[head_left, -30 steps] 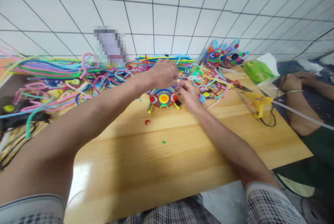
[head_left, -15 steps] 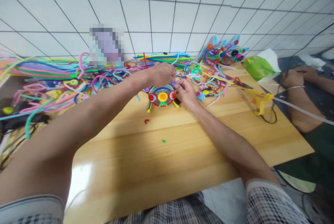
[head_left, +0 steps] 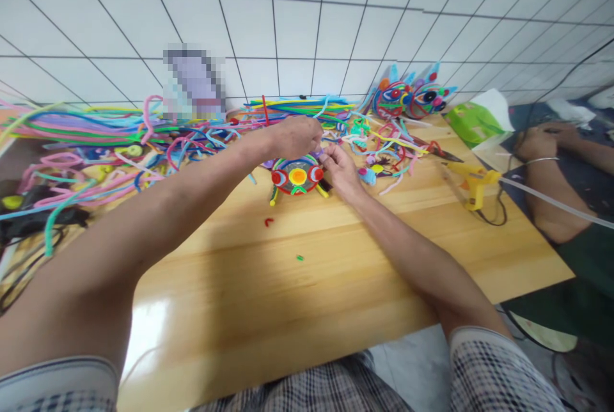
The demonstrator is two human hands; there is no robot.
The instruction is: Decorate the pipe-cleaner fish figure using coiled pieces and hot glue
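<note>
A round figure of coloured pipe cleaners (head_left: 297, 176), with red-and-white eyes, a yellow-orange nose and yellow-tipped legs, stands on the wooden table (head_left: 336, 284). My left hand (head_left: 298, 137) is over its top, fingers pressed together; whatever is between them is hidden. At its upper right side, my right hand (head_left: 338, 166) pinches a small purple piece (head_left: 317, 152) against the figure. Below the figure lie a bent red scrap (head_left: 269, 222) and a tiny green piece (head_left: 300, 258).
Loose pipe cleaners (head_left: 96, 124) heap along the tiled wall. Two finished-looking figures (head_left: 410, 97) stand at the back right, near a green packet (head_left: 472, 121), dark scissors (head_left: 444, 153) and a yellow glue gun (head_left: 474, 185). Another person's arms (head_left: 551, 175) rest at the far right.
</note>
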